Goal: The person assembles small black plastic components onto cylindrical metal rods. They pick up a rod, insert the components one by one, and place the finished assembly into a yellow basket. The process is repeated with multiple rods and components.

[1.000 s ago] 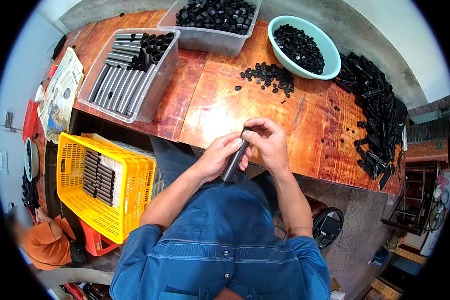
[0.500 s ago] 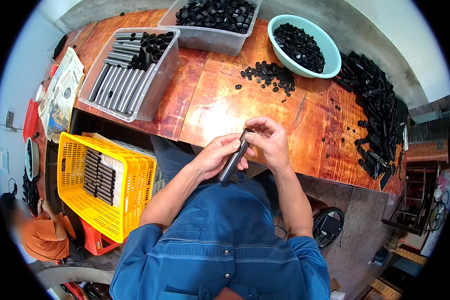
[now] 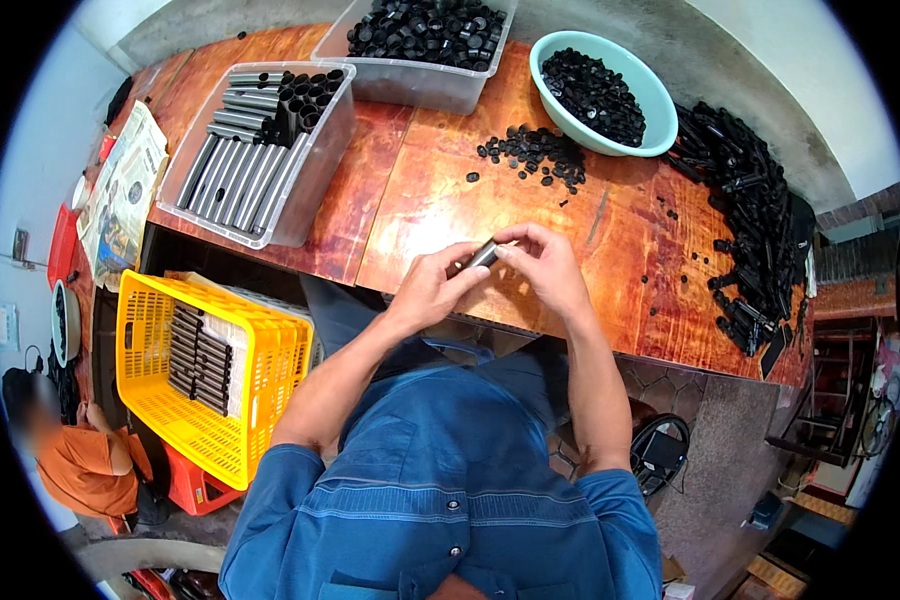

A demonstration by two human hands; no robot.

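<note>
A short, dark, shiny tube is held slantwise over the front edge of the wooden table. My left hand wraps round its lower part, hiding most of it. At the tube's upper end, the thumb and fingers of my right hand are closed on it; whether a small part sits between them, I cannot make out. Beyond my hands, small black caps lie scattered on the table, beside a pale blue bowl filled with small black pieces.
A clear bin of metal tubes stands left, another bin of black caps behind it. Black parts are heaped at the right. Below the table's left side, a yellow crate holds stacked tubes. Another person sits far left.
The tube has swung from pointing down toward my body to being mostly covered by my left hand. Both hands have moved slightly, the left now wrapped further round the tube.
</note>
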